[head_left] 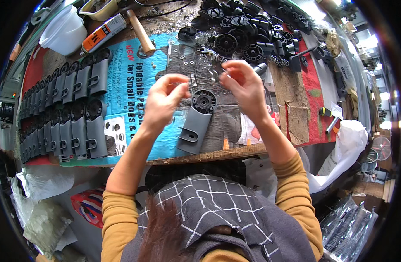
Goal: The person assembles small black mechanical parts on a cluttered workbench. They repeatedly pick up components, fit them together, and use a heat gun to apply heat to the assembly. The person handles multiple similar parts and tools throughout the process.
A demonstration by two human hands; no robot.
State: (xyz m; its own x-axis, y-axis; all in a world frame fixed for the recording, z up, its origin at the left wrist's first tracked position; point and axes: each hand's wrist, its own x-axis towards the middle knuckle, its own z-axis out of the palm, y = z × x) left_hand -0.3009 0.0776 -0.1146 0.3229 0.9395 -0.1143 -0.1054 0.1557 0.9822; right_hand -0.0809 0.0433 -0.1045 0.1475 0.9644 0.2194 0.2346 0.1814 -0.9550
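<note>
A grey plastic bracket (195,127) with a round black hub at its top lies flat between my wrists, near the table's front edge. My left hand (164,99) hovers just left of the hub, its fingers curled and thumb drawn in. Whatever it pinches is too small to make out. On the other side my right hand (245,85) is raised, thumb and forefinger bent toward each other around something tiny that I cannot identify. Small loose metal pieces (213,75) lie scattered on the mat beyond and between the hands.
Two rows of similar grey brackets (78,126) stand at the left. Behind them are a white tub (64,32), an orange spray can (105,32) and a wooden-handled hammer (140,32). Black wheel parts (246,37) are heaped at the back. A white bag (340,150) hangs at the right.
</note>
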